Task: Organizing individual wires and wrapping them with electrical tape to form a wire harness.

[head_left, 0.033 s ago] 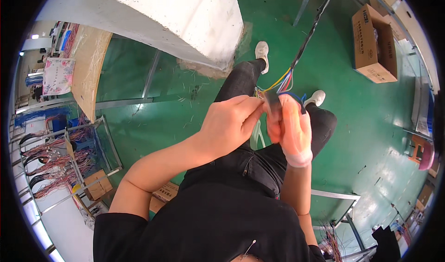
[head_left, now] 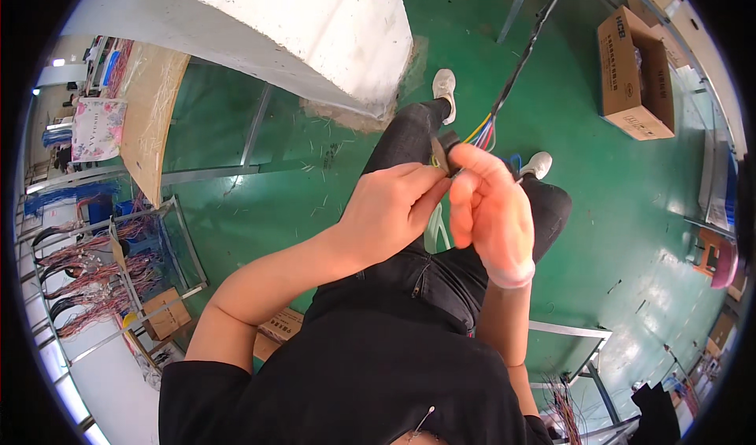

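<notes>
A black-sheathed cable (head_left: 520, 63) comes down from the upper right and fans out into thin coloured wires (head_left: 482, 132) in front of me. My left hand (head_left: 391, 209) is closed, thumb and forefinger pinching at the wire ends. My right hand (head_left: 494, 216), in a thin translucent glove, has its fingers curled round a small dark roll (head_left: 449, 140) that looks like black tape, right against the left fingertips. A blue wire (head_left: 516, 162) loops out behind the right hand. Below the hands hangs a pale green strip (head_left: 435, 228). My fingers hide the pinched spot.
A white pillar (head_left: 315, 35) stands ahead on the left. To its left is a wooden board (head_left: 153, 106), with a rack of wire bundles (head_left: 106, 276) nearer me. An opened carton (head_left: 634, 75) sits on the green floor (head_left: 606, 209) at the far right.
My right hand has turned, its palm side showing more, and the dark roll has moved up and left around the wires. My left hand stays in place.
</notes>
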### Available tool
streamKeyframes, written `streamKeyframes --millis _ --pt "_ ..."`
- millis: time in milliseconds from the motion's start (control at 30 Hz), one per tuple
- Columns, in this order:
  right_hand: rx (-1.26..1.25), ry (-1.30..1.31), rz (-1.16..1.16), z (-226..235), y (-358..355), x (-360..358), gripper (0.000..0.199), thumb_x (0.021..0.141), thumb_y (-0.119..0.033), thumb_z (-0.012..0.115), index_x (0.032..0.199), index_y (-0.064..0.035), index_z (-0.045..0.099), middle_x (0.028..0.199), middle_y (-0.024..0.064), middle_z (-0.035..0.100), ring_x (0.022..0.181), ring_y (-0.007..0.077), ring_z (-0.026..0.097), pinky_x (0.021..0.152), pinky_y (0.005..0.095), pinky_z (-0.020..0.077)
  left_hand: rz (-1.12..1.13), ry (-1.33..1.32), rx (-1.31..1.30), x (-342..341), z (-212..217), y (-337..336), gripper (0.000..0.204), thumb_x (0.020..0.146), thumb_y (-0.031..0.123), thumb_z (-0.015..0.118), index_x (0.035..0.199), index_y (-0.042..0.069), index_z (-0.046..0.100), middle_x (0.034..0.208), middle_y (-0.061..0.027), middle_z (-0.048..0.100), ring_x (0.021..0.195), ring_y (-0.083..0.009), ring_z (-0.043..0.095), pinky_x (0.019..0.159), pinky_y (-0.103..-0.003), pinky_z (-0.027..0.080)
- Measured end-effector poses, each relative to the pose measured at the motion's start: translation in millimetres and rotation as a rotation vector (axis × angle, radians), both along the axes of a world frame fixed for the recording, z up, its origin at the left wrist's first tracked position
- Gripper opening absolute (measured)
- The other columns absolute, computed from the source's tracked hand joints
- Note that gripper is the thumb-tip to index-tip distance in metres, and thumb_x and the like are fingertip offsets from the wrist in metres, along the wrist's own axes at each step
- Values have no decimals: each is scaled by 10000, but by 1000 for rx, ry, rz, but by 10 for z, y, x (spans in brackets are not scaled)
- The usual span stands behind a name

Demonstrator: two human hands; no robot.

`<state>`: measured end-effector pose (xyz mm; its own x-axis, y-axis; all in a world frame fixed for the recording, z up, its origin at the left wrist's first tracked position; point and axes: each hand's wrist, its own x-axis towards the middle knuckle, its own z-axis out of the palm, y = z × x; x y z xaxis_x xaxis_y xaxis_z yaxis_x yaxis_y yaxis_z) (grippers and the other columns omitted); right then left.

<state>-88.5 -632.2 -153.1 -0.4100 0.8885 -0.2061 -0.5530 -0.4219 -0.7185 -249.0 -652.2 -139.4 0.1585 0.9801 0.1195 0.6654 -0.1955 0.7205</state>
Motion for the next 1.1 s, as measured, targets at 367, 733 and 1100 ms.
streamKeyframes --millis 367,733,1100 --pt "110 -120 -117 -144 192 -260 311 920 -168 534 1161 26 566 1031 86 610 912 147 561 811 260 453 -86 -278 -208 101 81 19 131 893 105 606 910 -20 641 724 -135 625 577 -219 582 538 -302 442" --pt "741 -856 -123 -362 125 75 274 889 -171 612 672 -5 582 638 119 573 548 255 550 516 326 436 -105 6 34 90 31 93 94 856 113 603 821 26 609 662 -133 565 609 -341 577 511 -414 447" --pt "556 -933 -503 143 -201 500 240 935 -22 429 1088 53 597 656 10 542 538 47 414 499 174 326 26 -337 -305 -46 131 142 167 931 110 576 969 -30 658 633 43 494 556 -8 364 476 -205 296"
